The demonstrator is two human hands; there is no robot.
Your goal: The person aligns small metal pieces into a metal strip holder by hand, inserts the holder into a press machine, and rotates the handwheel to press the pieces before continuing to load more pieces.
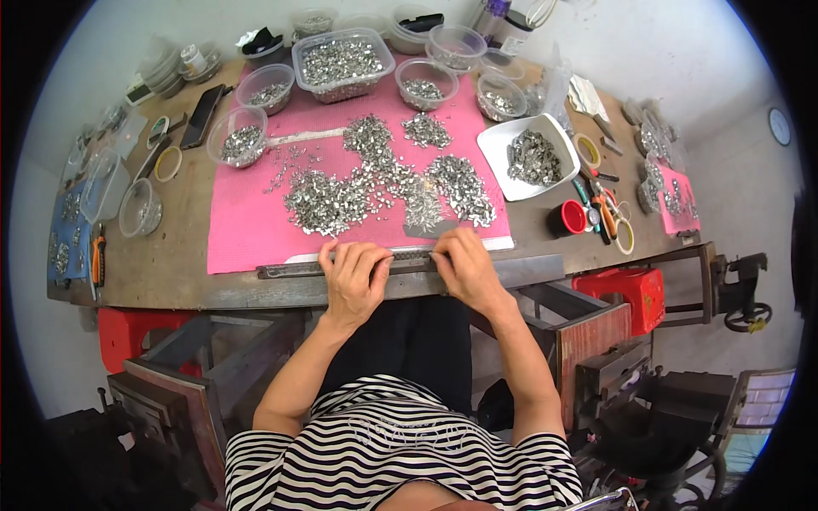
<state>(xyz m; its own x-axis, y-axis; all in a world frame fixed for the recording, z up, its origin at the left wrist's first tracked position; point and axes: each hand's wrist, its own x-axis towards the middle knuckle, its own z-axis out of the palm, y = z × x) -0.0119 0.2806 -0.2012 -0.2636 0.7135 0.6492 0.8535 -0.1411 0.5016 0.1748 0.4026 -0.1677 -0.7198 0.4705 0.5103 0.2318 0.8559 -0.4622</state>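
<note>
A long dark metal bar (296,271) lies along the front edge of the table, with small marks or grooves between my hands. My left hand (354,274) is closed on its middle, fingers bent over the far side and thumb nearer me. Further right, my right hand (466,269) grips the bar with bent fingers; its fingertips are partly hidden. Just beyond the hands, many small shiny metal pieces (324,204) are heaped on a pink mat (247,243). A bundle of thin silvery pieces (423,209) lies close to a flat grey plate (430,229).
Clear plastic tubs of metal pieces, including a large one (388,61), line the back. At right stand a white tray (503,183), a red cup (566,219) and orange-handled pliers (607,215). A phone (203,117) lies at left. Red stools (626,294) stand under the table.
</note>
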